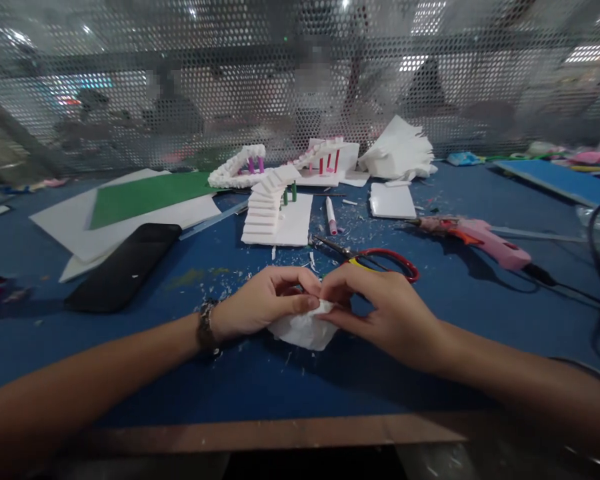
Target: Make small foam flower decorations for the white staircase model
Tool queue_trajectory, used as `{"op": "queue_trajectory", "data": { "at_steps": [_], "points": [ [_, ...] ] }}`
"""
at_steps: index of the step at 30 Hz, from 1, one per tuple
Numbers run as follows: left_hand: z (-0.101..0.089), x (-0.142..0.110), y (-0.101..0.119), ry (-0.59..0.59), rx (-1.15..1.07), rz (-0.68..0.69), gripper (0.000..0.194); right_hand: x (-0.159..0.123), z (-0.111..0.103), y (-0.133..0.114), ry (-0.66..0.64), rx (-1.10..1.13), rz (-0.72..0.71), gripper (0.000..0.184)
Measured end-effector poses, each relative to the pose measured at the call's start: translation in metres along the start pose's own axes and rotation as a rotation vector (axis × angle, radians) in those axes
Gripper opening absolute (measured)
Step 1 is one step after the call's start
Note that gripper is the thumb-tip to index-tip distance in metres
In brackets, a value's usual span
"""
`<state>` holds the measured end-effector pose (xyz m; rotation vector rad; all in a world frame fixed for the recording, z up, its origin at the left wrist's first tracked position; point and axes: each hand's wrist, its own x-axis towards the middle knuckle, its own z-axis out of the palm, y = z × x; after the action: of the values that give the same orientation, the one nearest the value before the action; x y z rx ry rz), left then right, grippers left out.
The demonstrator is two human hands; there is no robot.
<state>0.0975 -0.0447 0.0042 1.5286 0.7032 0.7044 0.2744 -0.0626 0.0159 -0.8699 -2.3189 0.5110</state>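
Near the front of the blue table, both hands meet over a crumpled piece of white tissue [305, 331]. My left hand [260, 300] pinches its upper edge between thumb and fingers. From the other side my right hand [387, 313] pinches the same edge, fingertips nearly touching the left ones. The tissue hangs below the fingers, and part of it is hidden behind them. Just beyond my right hand lie scissors [387, 255] with red and yellow handles, partly covered by it. A small white model staircase [263, 217] with green posts stands farther back.
A pink glue gun [497, 243] with a black cord lies right. Left are a black phone [125, 267], a green sheet [150, 195] and white sheets. A marker [331, 217], white pad [393, 200], tissue stack [400, 150] and two more models stand behind, before a perforated metal screen [260, 80].
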Motion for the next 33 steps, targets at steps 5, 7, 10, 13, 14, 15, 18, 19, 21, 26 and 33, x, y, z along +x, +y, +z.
{"op": "queue_trajectory", "data": {
  "at_steps": [5, 7, 10, 13, 14, 15, 18, 19, 21, 26, 33],
  "points": [
    [-0.0007, -0.003, 0.0045, 0.12, 0.263, 0.146, 0.007, 0.0011, -0.0001, 0.0035, 0.007, 0.029, 0.01, 0.005],
    [-0.0021, -0.004, 0.0041, 0.139, 0.403, 0.216, 0.007, 0.0013, 0.0004, 0.0045, 0.005, 0.026, 0.02, 0.005],
    [-0.0044, -0.0049, 0.0018, 0.109, 0.459, 0.227, 0.008, 0.0011, 0.0021, 0.0055, -0.007, 0.018, 0.024, 0.004],
    [-0.0057, -0.0054, 0.0003, 0.058, 0.451, 0.193, 0.009, 0.0003, 0.0046, 0.006, -0.022, 0.01, 0.024, 0.003],
    [-0.0056, -0.0054, 0.0004, 0.038, 0.45, 0.182, 0.009, 0.0, 0.0054, 0.0059, -0.026, 0.01, 0.025, 0.002],
    [-0.0054, -0.0055, 0.0007, 0.019, 0.443, 0.169, 0.009, -0.0004, 0.006, 0.0058, -0.03, 0.012, 0.022, 0.002],
    [-0.0044, -0.0052, 0.002, -0.049, 0.381, 0.096, 0.009, -0.0019, 0.0066, 0.0047, -0.042, 0.026, 0.008, 0.002],
    [-0.0042, -0.005, 0.0023, -0.072, 0.343, 0.063, 0.008, -0.0025, 0.0064, 0.0043, -0.04, 0.035, -0.003, 0.003],
    [-0.0045, -0.0044, 0.0023, -0.119, 0.245, 0.007, 0.009, -0.0035, 0.0056, 0.0034, -0.026, 0.049, -0.043, 0.005],
    [-0.0071, -0.0043, 0.0009, -0.191, 0.038, -0.021, 0.019, -0.0032, 0.0034, 0.002, -0.012, 0.044, -0.129, 0.008],
    [-0.0049, -0.0051, 0.0015, -0.161, -0.154, -0.207, 0.032, -0.0016, 0.0034, 0.0008, -0.061, 0.13, -0.186, 0.013]
  ]
}}
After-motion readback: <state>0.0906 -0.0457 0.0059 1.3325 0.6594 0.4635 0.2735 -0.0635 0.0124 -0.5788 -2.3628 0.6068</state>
